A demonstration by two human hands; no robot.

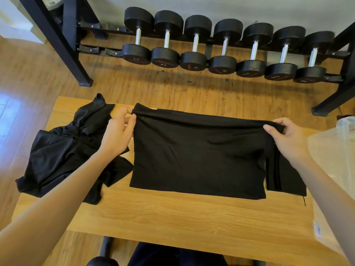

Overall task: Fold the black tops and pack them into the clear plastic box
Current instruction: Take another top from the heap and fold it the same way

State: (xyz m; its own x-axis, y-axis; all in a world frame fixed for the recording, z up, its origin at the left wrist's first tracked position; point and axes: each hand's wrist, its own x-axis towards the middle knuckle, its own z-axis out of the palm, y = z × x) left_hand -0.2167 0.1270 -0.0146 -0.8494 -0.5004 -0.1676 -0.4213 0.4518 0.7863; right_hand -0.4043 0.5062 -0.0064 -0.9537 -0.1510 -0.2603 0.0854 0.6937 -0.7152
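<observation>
A black top [197,156] lies partly folded across the middle of the wooden table [172,217]. My left hand [119,131] pinches its far left corner, lifted slightly off the table. My right hand [286,137] pinches the far right corner of the same fold. A narrow strip of the top sticks out at the right under my right forearm. A second black top [63,156] lies crumpled on the table's left side, partly under my left forearm. The clear plastic box [334,169] stands at the table's right edge, half out of view.
Behind the table, a black rack [211,41] holds a row of several dumbbells on the wooden floor. A rack leg [76,64] stands at the far left. A dark stool or seat shows below the table's near edge.
</observation>
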